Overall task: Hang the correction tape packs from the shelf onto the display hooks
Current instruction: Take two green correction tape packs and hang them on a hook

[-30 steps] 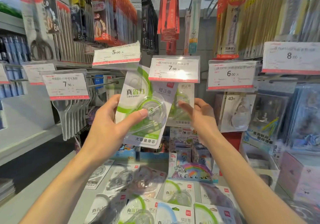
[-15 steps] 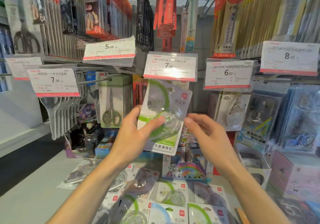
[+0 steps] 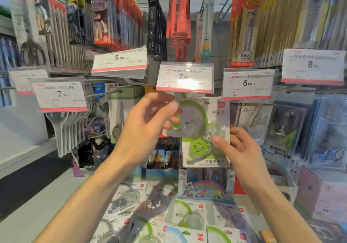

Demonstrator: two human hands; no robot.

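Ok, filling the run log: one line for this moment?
left hand: pinches green-and-white carded correction tape pack | right hand: steadies pack | under 7.90 tag

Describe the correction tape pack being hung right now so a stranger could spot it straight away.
Find the price tag reading 7.90 at the centre of the hook wall. Just beneath it both hands hold up one green and white correction tape pack, the left hand at its top corner, the right hand at its side. The other packs lie flat on the shelf below.

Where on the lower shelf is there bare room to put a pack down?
The grey shelf is bare at its left front, between the loose packs and the dark aisle floor. The middle and right are crowded: overlapping packs, the rainbow box and pink boxes.
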